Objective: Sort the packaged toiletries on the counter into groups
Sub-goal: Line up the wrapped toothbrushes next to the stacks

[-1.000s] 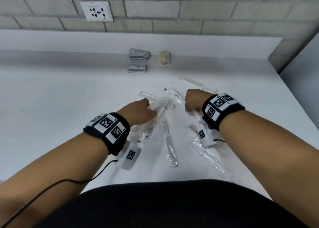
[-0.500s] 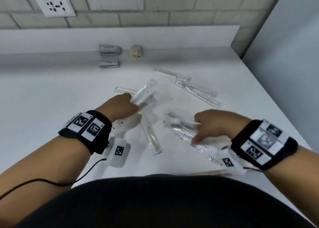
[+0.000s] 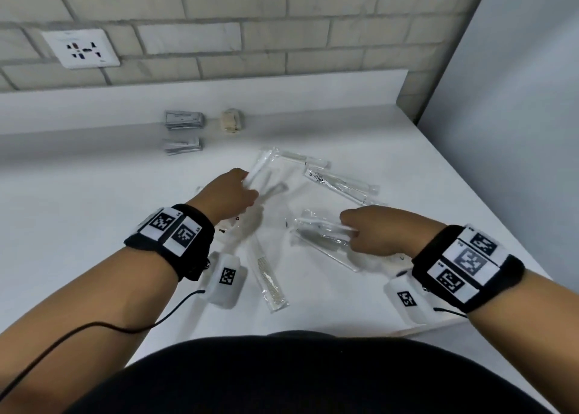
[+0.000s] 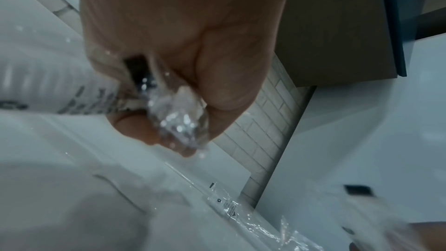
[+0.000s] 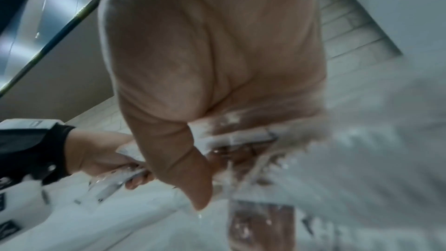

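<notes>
Fingers (image 4: 135, 131) of the left hand (image 3: 230, 196) curl round a packet (image 3: 261, 166), while the right hand (image 3: 380, 230), now drawn back toward the counter (image 3: 94, 213) edge, grips another packet (image 3: 322, 225), starting separate groups.

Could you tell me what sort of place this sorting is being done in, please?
Probably a bathroom or hotel-style vanity: a plain white counter runs into a corner below a pale brick-pattern tiled wall with a white wall socket, and clear-wrapped single-use toiletries lie scattered on it.
</notes>
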The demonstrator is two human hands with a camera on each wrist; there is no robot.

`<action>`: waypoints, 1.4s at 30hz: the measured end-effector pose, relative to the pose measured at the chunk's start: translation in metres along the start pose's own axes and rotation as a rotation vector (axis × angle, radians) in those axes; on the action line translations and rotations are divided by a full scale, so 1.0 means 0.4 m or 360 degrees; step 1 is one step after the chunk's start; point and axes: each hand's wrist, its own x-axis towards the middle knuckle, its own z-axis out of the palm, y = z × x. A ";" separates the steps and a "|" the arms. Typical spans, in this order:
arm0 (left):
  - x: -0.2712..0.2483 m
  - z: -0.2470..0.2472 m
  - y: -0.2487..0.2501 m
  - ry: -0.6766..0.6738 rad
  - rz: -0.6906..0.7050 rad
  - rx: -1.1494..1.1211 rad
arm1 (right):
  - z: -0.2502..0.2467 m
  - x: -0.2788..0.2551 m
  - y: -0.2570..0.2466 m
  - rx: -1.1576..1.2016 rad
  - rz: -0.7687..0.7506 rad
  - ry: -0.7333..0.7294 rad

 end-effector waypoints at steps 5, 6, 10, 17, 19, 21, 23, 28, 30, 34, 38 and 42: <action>0.050 -0.015 0.023 0.0004 0.0050 0.0126 | -0.019 0.064 0.033 0.0449 0.0106 0.0414; 0.068 -0.015 0.034 0.0003 0.0067 0.0186 | -0.032 0.084 0.050 0.0545 0.0178 0.0564; 0.161 -0.008 0.107 -0.0002 0.0150 0.0336 | -0.065 0.163 0.105 0.0445 0.0373 0.0498; 0.366 0.025 0.222 -0.0184 0.0380 0.0685 | -0.040 0.232 0.148 0.0263 0.0221 -0.0036; 0.407 0.044 0.225 -0.0266 0.0395 0.0915 | -0.068 0.225 0.173 0.0415 0.0177 -0.0189; 0.435 0.063 0.213 -0.0305 0.0386 0.1084 | -0.122 0.226 0.217 0.0446 0.0179 -0.0196; 0.440 0.081 0.197 -0.0327 0.0427 0.1082 | -0.184 0.239 0.272 0.0400 0.0201 -0.0158; 0.368 0.114 0.166 -0.0422 0.0567 0.0956 | -0.260 0.325 0.360 0.0520 0.0157 -0.0291; 0.333 0.118 0.150 -0.0468 0.0543 0.0923 | -0.249 0.360 0.354 0.0622 0.0073 -0.0438; 0.271 0.104 0.137 -0.0645 0.0460 0.0722 | -0.219 0.423 0.340 0.1075 -0.0050 -0.0521; 0.228 0.097 0.143 -0.0943 0.0316 0.0566 | -0.224 0.496 0.311 0.1480 0.0027 -0.0362; 0.283 0.061 0.156 -0.0768 0.0100 0.0166 | -0.251 0.566 0.262 0.1423 0.0124 -0.0179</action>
